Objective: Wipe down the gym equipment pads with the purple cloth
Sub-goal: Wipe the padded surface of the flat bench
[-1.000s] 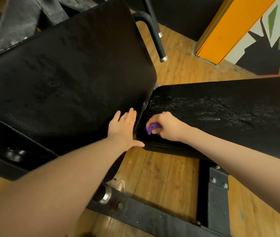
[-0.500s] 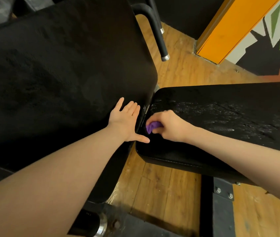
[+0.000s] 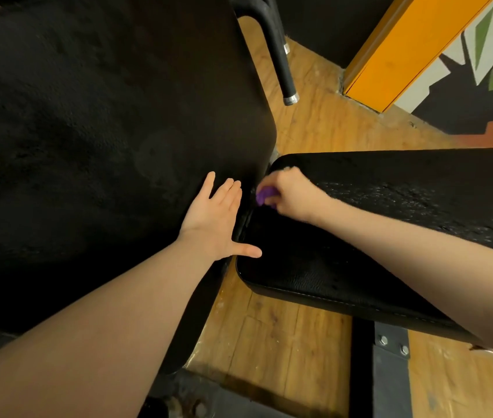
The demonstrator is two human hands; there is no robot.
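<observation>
The right hand [image 3: 292, 193] has its fingers curled round the purple cloth [image 3: 265, 196], bunched small so that only a bit of purple shows past the knuckles. It presses the cloth onto the seat pad [image 3: 359, 236] at the pad's left end, right by the gap where that pad meets the large back pad [image 3: 103, 131]. The left hand [image 3: 216, 220] lies flat on the back pad near its lower right edge, fingers straight and close together, thumb stretched out sideways over the gap toward the near left corner of the seat pad. It holds nothing and seems only to steady the person or the pad.

As for progress, the seat pad gives mixed signs. Farther right its top carries pale specks and streaks that catch the light, which could be moisture from wiping or grime not yet cleaned; the pictures do not settle which. The near left corner looks dark and even. The back pad is dim, with faint mottled patches, and I cannot tell whether it has been wiped at all.

My judgement is that the job is midway at best: the cloth is working the joint end of the seat pad, and the speckled stretch to the right and probably the wide back pad are left to do.
</observation>
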